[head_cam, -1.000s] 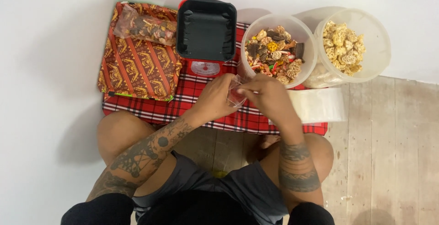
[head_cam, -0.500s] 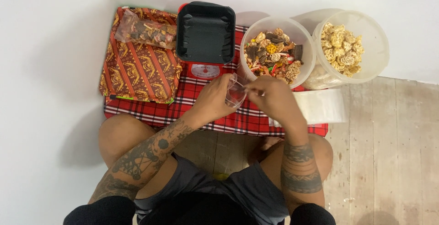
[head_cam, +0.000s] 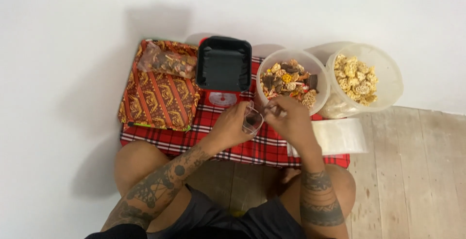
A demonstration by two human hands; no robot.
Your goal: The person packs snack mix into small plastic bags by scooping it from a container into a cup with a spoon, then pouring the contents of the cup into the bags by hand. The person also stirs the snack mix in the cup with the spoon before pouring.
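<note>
A small clear plastic bag [head_cam: 253, 120] is held between both my hands over the red plaid cloth [head_cam: 204, 137]. My left hand [head_cam: 232, 125] grips its left side. My right hand [head_cam: 286, 120] pinches its mouth from the right, close to the rim of a clear tub of mixed snacks [head_cam: 291, 81]. The bag looks empty.
A kitchen scale [head_cam: 222, 98] with a black tray [head_cam: 224, 64] stands behind my hands. A patterned orange cloth [head_cam: 158, 95] carries a filled snack bag [head_cam: 167, 60]. A second tub holds yellow crackers [head_cam: 357, 76]. A stack of clear bags [head_cam: 335, 136] lies at right. White wall behind.
The camera has tilted, so everything sits lower in view. My hands have stayed together on the small bag, with its mouth pulled more open.
</note>
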